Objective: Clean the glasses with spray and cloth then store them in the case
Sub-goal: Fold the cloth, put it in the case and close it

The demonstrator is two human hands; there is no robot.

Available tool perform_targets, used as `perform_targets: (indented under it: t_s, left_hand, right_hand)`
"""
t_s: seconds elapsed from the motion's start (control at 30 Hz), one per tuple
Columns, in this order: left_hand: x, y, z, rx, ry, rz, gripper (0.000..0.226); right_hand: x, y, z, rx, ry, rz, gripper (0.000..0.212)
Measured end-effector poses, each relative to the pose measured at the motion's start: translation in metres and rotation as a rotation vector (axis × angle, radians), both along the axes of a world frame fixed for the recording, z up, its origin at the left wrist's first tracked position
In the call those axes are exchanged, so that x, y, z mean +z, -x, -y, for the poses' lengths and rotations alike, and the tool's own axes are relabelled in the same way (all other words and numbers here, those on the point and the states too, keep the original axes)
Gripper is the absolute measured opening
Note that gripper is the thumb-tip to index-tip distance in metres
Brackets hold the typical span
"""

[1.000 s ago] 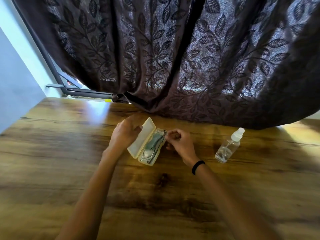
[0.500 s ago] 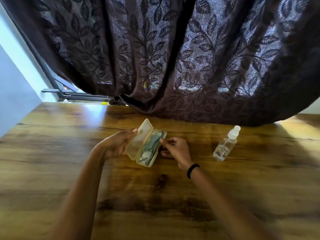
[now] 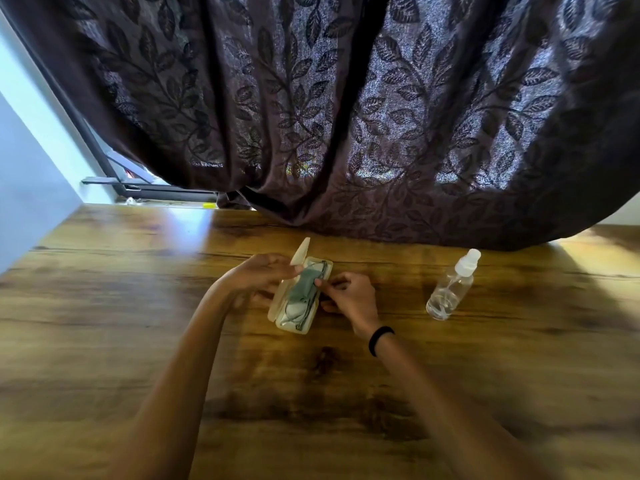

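1. Since half a second ago, swings the lid (image 3: 300, 252) from a leftward lean to nearly upright.
2. Presses the lid with the left hand (image 3: 258, 278), at 9 o'clock of the case (image 3: 294, 329), grip wide, fingers straight.
3. Curls the right hand (image 3: 351, 296) at 3 o'clock of the case, fingertips at its rim; cannot tell whether that narrow grip pinches anything.
4. Holds glasses (image 3: 311, 306) and grey cloth (image 3: 301, 289) inside the case, mid-worktop (image 3: 138, 306).
5. Leaves the spray bottle (image 3: 450, 289) upright at 3 o'clock, well apart.
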State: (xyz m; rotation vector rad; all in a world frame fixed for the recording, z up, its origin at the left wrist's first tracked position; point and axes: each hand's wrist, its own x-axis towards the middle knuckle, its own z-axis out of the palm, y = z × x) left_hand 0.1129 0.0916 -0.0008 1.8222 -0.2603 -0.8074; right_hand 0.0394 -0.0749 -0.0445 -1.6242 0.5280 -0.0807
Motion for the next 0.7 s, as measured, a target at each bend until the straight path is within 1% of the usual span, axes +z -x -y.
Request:
perform_targets:
  t_s: [0.07,0.17,0.23,0.3,0.43,0.53,0.7]
  left_hand:
    - [0.001,0.002,0.009,0.003,-0.127,0.128,0.057]
    - [-0.002,0.006,0.022,-0.007,-0.362,0.373,0.065]
    - [-0.005,0.011,0.029,0.015,-0.484,0.477,0.068]
    - [-0.006,0.014,0.036,0.024,-0.562,0.534,0.07]
    - [-0.005,0.025,0.045,0.043,-0.637,0.647,0.07]
    - [-0.004,0.034,0.051,0.063,-0.701,0.706,0.068]
    - [-0.005,0.04,0.058,0.042,-0.828,0.789,0.063]
  right_hand:
    - [-0.001,-0.001,0.0,-0.008,0.007,0.001,0.024]
    - [-0.002,-0.002,0.001,-0.007,0.023,-0.004,0.029]
    - [-0.004,-0.002,0.001,0.003,0.022,0.001,0.023]
    - [-0.007,-0.001,0.003,0.008,0.006,0.013,0.018]
    - [-0.009,-0.002,0.005,0.007,-0.075,0.017,0.016]
    - [-0.01,-0.002,0.006,0.008,-0.095,0.016,0.014]
    - [-0.012,-0.003,0.007,-0.005,-0.098,0.004,0.02]
